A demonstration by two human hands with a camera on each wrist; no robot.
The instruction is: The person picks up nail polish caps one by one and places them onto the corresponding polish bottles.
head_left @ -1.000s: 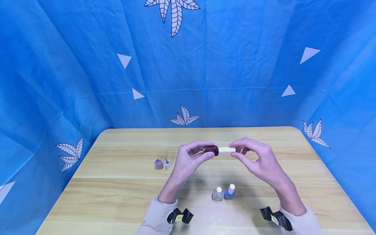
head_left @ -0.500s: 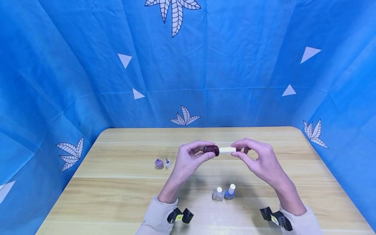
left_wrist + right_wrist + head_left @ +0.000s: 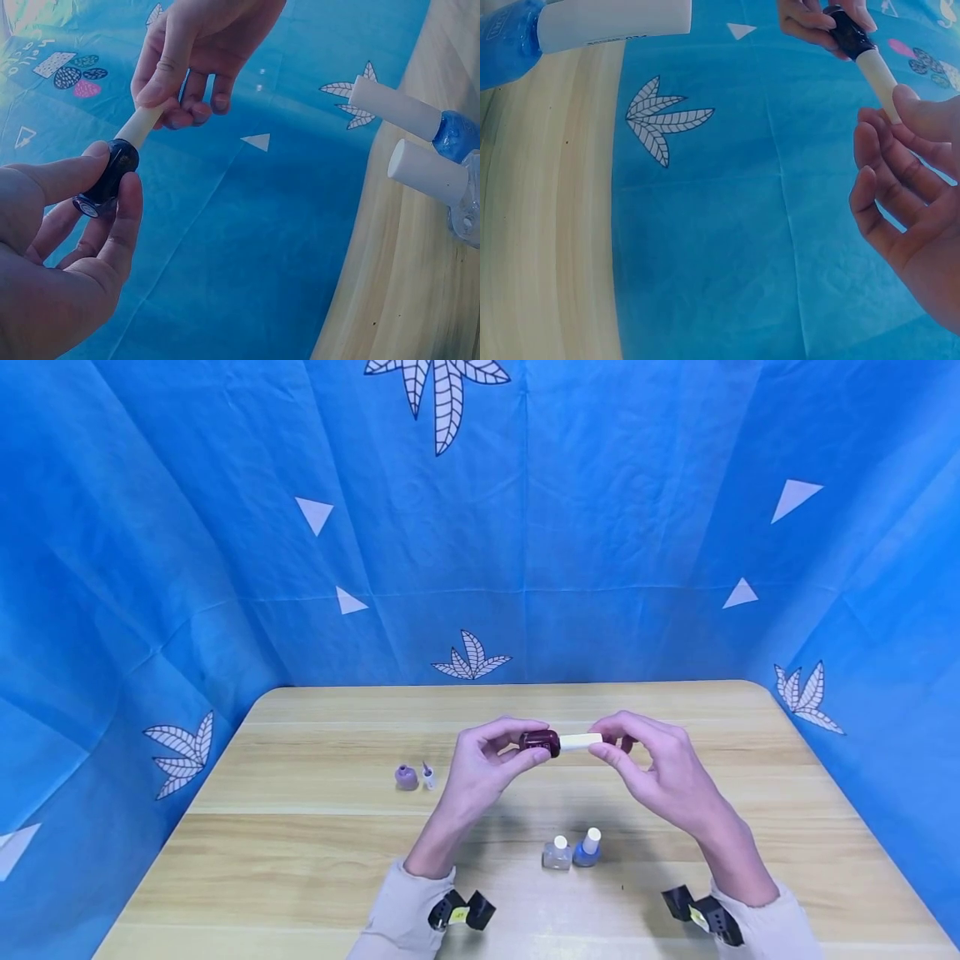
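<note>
A dark red nail polish bottle (image 3: 539, 742) lies sideways in the air above the table, its white cap (image 3: 579, 742) pointing right. My left hand (image 3: 487, 762) grips the bottle's glass body between thumb and fingers. With thumb and forefinger, my right hand (image 3: 660, 768) pinches the far end of the cap. In the left wrist view the cap (image 3: 140, 126) meets the bottle (image 3: 111, 177) with no gap that I can see. The right wrist view shows the same bottle (image 3: 849, 31) and the right hand's other fingers loosely bent.
A clear polish bottle (image 3: 557, 857) and a blue one (image 3: 587, 853), both with white caps, stand near the front of the wooden table (image 3: 300, 860). Farther left are an uncapped purple bottle (image 3: 406, 778) and its cap with brush (image 3: 428, 777) pointing up. Blue cloth (image 3: 480, 543) hangs behind.
The right hand's fingers shift slightly on the cap. The left hand and the bottle stay nearly in place, and the things on the table have not moved.
</note>
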